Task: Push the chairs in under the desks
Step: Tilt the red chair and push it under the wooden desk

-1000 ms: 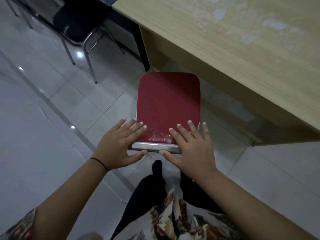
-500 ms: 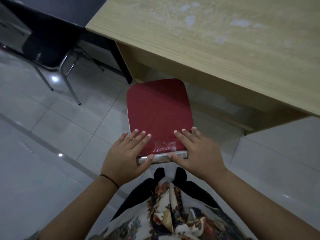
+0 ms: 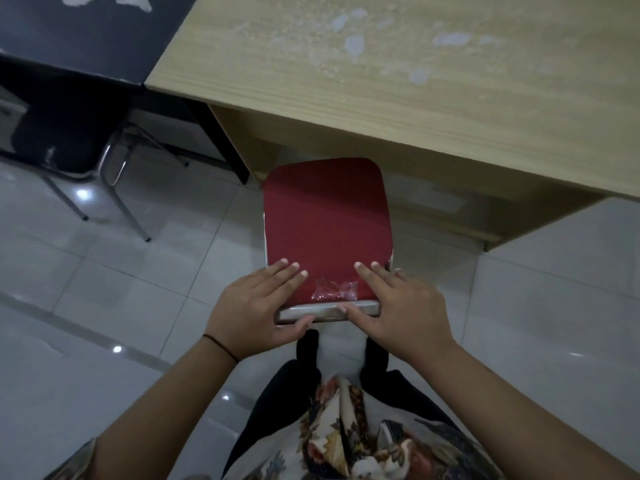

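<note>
A red padded chair [image 3: 325, 220] with a metal rim stands in front of the light wooden desk [image 3: 398, 84]. Its far edge sits just at the desk's front edge, near the desk's left side panel. My left hand [image 3: 256, 306] grips the near left corner of the chair, fingers on the red pad, thumb on the metal rim. My right hand [image 3: 398, 306] grips the near right corner the same way. A torn, shiny patch shows on the pad between my hands. The chair's legs are hidden under it.
A black chair [image 3: 59, 143] with chrome legs stands at the left, partly under a black desk [image 3: 86, 32]. Glossy white floor tiles [image 3: 86, 278] surround everything. My feet in black socks [image 3: 308, 351] stand right behind the red chair.
The red chair has slid forward toward the wooden desk with both hands on it, and I have stepped after it. The black chair has drifted left in view.
</note>
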Motion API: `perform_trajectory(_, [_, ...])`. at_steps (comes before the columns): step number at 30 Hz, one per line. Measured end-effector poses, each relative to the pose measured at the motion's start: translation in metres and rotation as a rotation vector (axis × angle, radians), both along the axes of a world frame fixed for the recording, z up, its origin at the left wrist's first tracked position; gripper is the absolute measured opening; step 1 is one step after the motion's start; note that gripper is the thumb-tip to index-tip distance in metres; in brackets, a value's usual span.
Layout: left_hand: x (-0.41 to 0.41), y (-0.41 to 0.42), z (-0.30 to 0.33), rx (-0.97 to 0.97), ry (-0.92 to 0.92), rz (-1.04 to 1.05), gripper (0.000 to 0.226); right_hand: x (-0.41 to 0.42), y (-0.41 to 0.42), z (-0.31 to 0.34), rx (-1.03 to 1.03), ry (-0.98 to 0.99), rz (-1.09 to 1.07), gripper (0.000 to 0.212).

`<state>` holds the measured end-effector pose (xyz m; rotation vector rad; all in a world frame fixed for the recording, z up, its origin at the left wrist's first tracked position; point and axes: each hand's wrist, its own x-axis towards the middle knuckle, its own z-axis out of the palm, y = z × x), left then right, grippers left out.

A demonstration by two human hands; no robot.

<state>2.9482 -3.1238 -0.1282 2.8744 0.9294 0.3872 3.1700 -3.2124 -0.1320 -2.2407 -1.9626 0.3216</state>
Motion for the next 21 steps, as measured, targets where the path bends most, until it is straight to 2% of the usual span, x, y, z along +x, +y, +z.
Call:
perform_trajectory(6, [-0.034,0.043,0.002,0.020,0.030,-0.124,0.060,-0.050,0.003,-0.002,0.013,0.072,-0.125,0.072])
perform_trajectory(10, [-0.051,0.076,0.001,-0.005,0.051,-0.208,0.064,-0.083,0.015,-0.004,0.058,0.039,-0.226,0.075])
perform_trajectory(16, [-0.054,0.094,0.002,-0.035,0.074,-0.194,0.069,-0.090,0.030,-0.009,0.160,-0.005,-0.252,0.073])
perform_trajectory(21, [-0.056,0.093,0.003,-0.051,0.040,-0.242,0.063,-0.092,0.027,-0.012,0.181,-0.026,-0.261,0.071])
